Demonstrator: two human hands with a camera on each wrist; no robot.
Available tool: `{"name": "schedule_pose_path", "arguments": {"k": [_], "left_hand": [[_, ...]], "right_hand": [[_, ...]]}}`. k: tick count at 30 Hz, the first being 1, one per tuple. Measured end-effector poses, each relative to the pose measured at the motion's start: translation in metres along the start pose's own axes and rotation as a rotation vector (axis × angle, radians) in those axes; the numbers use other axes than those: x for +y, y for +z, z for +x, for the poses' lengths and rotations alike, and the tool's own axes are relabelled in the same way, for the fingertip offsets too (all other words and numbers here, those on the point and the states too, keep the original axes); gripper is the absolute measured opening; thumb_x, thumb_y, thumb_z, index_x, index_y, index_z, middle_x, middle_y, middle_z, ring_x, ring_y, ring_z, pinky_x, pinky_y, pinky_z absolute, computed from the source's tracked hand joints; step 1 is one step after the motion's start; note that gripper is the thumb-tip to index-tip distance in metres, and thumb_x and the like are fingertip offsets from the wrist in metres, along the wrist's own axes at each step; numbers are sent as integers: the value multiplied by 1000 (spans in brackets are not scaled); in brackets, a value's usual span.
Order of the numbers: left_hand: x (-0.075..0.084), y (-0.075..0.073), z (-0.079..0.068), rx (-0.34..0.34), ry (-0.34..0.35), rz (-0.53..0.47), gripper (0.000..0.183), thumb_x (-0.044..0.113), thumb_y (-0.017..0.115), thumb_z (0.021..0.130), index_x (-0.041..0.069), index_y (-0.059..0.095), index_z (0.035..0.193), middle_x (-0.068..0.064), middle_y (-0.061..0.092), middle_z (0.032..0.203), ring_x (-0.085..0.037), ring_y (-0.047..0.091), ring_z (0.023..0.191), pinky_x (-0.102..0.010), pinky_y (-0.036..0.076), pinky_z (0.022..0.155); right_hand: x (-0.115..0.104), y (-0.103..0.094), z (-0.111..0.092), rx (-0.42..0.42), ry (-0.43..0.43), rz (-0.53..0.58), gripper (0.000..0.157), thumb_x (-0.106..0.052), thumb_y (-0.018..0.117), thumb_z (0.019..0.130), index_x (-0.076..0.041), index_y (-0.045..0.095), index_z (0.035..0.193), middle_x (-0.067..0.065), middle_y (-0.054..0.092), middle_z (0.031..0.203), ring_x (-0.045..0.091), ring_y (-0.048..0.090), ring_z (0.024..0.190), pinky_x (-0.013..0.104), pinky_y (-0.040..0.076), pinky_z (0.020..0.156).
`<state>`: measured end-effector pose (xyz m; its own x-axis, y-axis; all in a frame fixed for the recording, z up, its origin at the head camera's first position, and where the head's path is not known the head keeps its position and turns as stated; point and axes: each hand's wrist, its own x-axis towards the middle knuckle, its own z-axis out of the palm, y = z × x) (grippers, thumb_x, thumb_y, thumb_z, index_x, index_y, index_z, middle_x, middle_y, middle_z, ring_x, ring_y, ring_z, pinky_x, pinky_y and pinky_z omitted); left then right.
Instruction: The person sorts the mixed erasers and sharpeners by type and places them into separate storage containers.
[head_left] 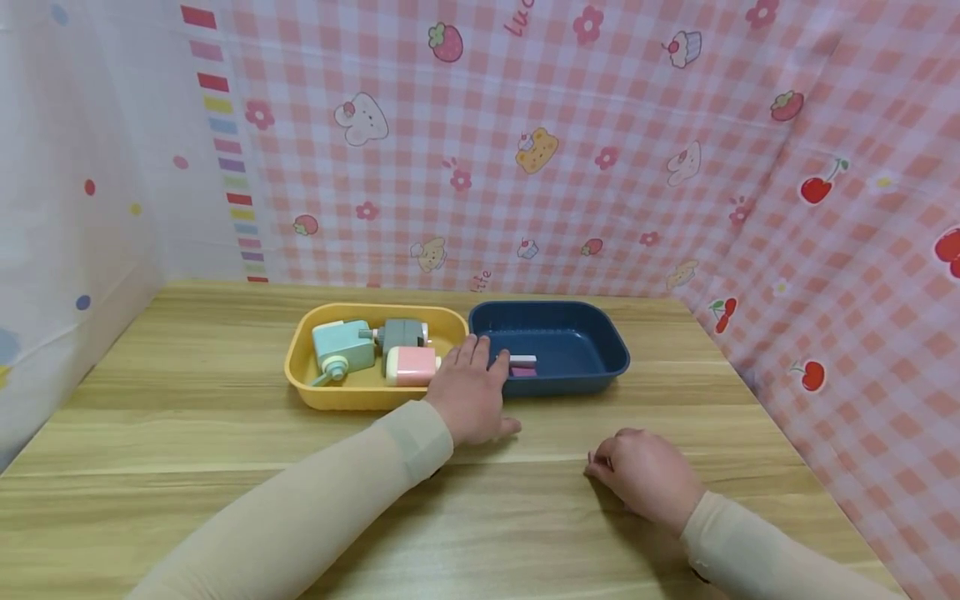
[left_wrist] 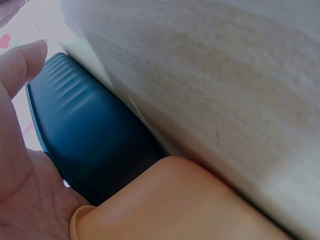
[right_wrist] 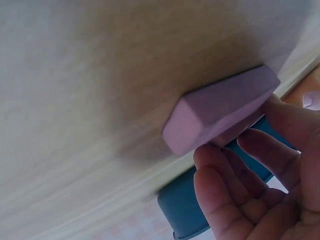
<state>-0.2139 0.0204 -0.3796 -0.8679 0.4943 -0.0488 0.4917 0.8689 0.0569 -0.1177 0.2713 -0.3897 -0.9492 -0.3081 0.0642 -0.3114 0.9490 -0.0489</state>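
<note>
My left hand [head_left: 471, 392] lies with its fingers extended over the place where the yellow tray [head_left: 330, 400] meets the dark blue tray [head_left: 570, 386]. In the left wrist view its palm is right at both rims, the thumb held apart. To the right, low over the table, my right hand [head_left: 647, 477] pinches a pinkish-purple block [right_wrist: 225, 105] by its edge, thumb at one end and curled fingertips along the side. From the head view the hand hides most of this block. Inside the blue tray are a white bar [head_left: 522, 361] and a purple piece [head_left: 523, 372], partly behind my left fingers.
The yellow tray holds a teal toy bottle with a pump [head_left: 343, 346], a grey toy piece [head_left: 403, 335] and a pink-and-cream bottle [head_left: 412, 367]. Patterned cloth [head_left: 480, 167] walls the wooden table [head_left: 225, 467] at the back and sides.
</note>
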Motion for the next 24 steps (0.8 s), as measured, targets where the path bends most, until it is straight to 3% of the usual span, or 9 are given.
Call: {"name": "schedule_pose_path", "arguments": {"k": [12, 24], "left_hand": [[1, -1, -1, 2, -4, 5, 104, 76, 63, 91, 16, 28, 168, -20, 19, 175, -41, 16, 164, -53, 15, 134], [1, -1, -1, -1, -7, -1, 104, 75, 64, 91, 16, 27, 168, -20, 18, 176, -41, 15, 164, -53, 16, 134]], "right_hand": [[-3, 1, -1, 37, 3, 4, 11, -21, 82, 91, -16, 80, 82, -7, 71, 76, 5, 64, 71, 31, 60, 68], [-2, 1, 2, -2, 67, 49, 11, -22, 79, 93, -15, 80, 85, -6, 67, 78, 5, 57, 72, 30, 58, 69]]}}
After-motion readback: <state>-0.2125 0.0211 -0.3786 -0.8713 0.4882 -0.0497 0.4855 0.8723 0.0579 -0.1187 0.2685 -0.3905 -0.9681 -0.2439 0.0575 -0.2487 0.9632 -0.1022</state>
